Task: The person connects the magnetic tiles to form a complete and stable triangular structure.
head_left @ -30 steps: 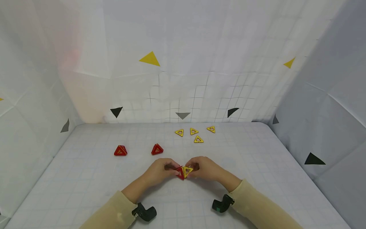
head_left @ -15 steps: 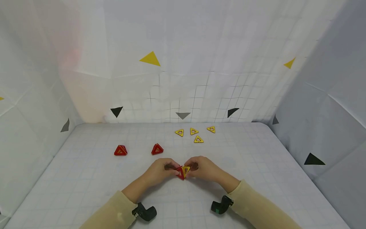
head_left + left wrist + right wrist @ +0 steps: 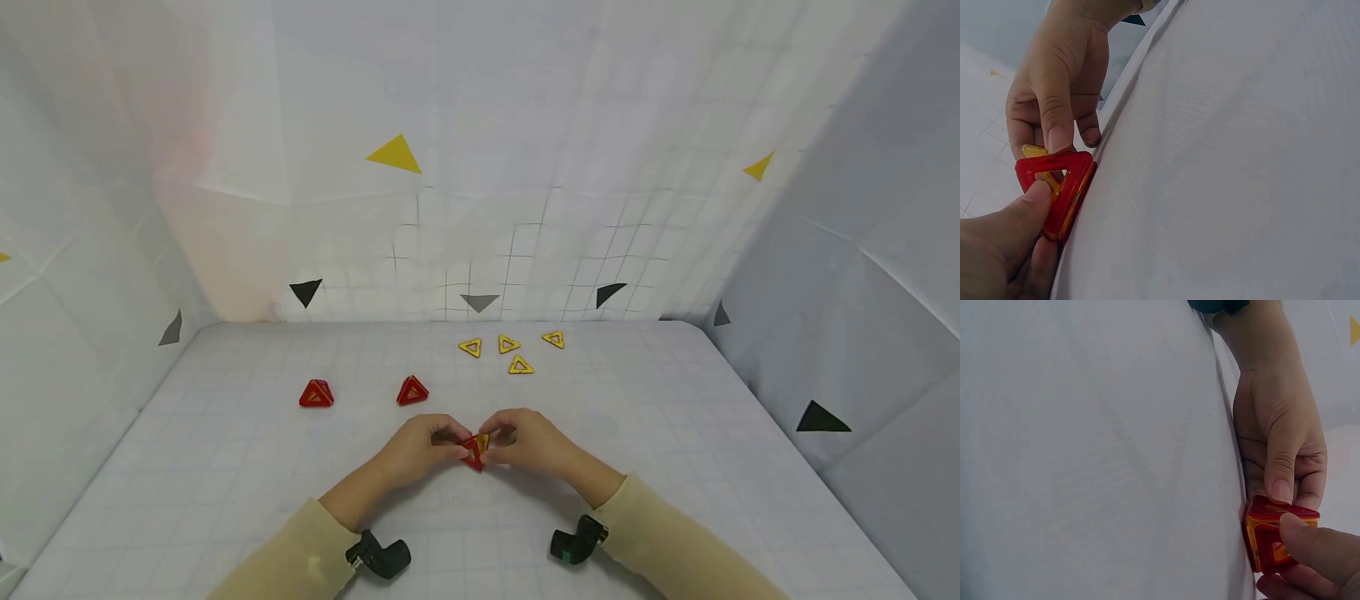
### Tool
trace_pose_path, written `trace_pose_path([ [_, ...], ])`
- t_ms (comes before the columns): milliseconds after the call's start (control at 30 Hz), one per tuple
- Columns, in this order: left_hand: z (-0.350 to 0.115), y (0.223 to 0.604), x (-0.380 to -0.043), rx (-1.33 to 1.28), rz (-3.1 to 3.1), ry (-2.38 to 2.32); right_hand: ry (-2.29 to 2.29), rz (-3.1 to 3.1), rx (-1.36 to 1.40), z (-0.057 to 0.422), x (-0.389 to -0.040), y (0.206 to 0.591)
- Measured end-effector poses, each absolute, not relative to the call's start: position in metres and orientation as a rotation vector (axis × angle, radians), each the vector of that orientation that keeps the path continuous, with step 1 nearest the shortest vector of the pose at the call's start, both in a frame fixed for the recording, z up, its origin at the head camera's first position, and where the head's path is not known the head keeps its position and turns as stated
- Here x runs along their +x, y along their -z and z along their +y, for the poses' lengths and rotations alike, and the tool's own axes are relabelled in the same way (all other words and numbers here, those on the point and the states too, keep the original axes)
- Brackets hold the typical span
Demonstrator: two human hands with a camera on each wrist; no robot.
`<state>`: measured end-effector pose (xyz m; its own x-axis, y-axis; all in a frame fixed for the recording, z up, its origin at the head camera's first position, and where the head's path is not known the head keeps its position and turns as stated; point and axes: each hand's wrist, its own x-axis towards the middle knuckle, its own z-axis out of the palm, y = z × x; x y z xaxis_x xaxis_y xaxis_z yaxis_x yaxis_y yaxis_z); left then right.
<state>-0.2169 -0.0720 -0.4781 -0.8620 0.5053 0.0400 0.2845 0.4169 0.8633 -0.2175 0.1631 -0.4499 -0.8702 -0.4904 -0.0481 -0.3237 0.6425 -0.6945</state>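
Observation:
Both hands meet at the front middle of the white table. My left hand pinches a piece made of joined red triangular magnetic tiles, its thumb on the open middle of the near tile in the left wrist view. From the other side, my right hand pinches a yellow triangular magnetic tile between thumb and fingers. The yellow tile lies up against the red piece; in the left wrist view, one yellow corner sticks out behind the red tile's top edge. Fingers hide part of both pieces.
Two red pyramids of tiles, a left one and a nearer one, stand beyond my left hand. Several yellow triangular tiles lie flat near the back edge. White cloth walls enclose the table.
My right hand has shifted slightly left, turning the yellow tile in against the red piece, so less yellow shows. My left hand and the other tiles stay put.

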Motion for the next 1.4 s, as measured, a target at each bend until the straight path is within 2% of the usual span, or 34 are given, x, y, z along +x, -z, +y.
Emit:
trace_pose_path([
  [1400,-0.0736,0.4771,-0.2164,0.691,2.480,-1.414,0.942,2.745,-0.774,0.1561,-0.2121,0.4495],
])
